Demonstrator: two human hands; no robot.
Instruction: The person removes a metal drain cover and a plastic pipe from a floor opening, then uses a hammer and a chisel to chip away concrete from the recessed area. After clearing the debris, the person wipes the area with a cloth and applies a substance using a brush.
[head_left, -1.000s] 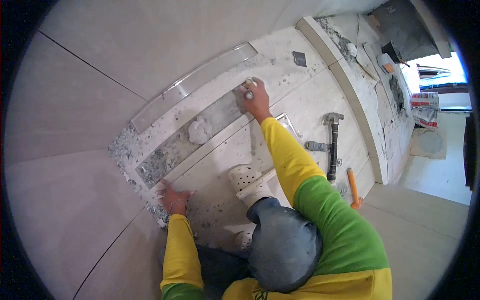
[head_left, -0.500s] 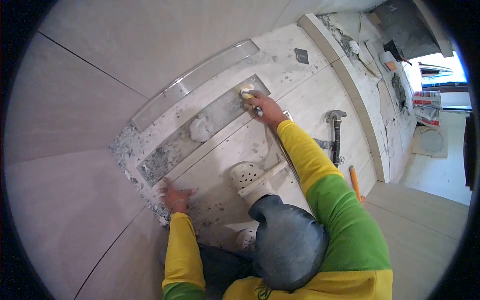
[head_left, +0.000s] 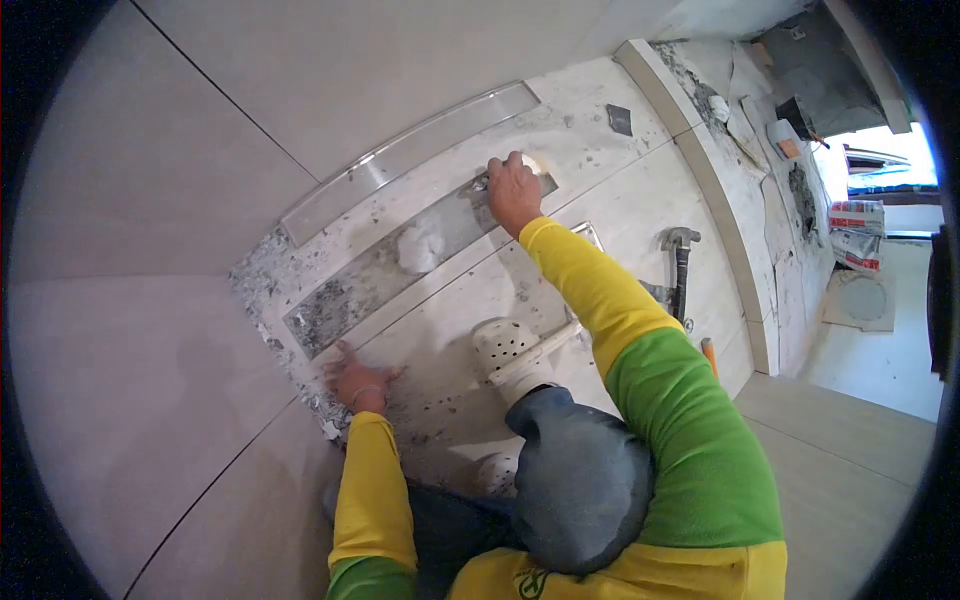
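A long grey recessed strip (head_left: 465,218) runs diagonally across the pale floor tiles, with grey debris toward its lower left end. My right hand (head_left: 514,194) is closed at the upper right end of the strip, around something pale that is mostly hidden under the fingers. Near the strip's lower left end, my left hand (head_left: 361,382) rests on the floor with its fingers spread, holding nothing. A white crumpled wad (head_left: 420,247) lies in the middle of the strip. Beyond the strip, against the wall, is a long shiny metal channel (head_left: 410,145).
A hammer (head_left: 680,265) lies right of my right forearm, near an orange handle (head_left: 709,355). A wooden-handled tool (head_left: 540,352) crosses a white perforated shoe (head_left: 500,342). A raised tiled curb (head_left: 700,165) stands at the right; a dark square piece (head_left: 619,120) lies before it.
My right hand has moved up toward the strip's upper edge, and its back now covers most of the pale item. My left hand stays spread on the floor. The view has shifted slightly.
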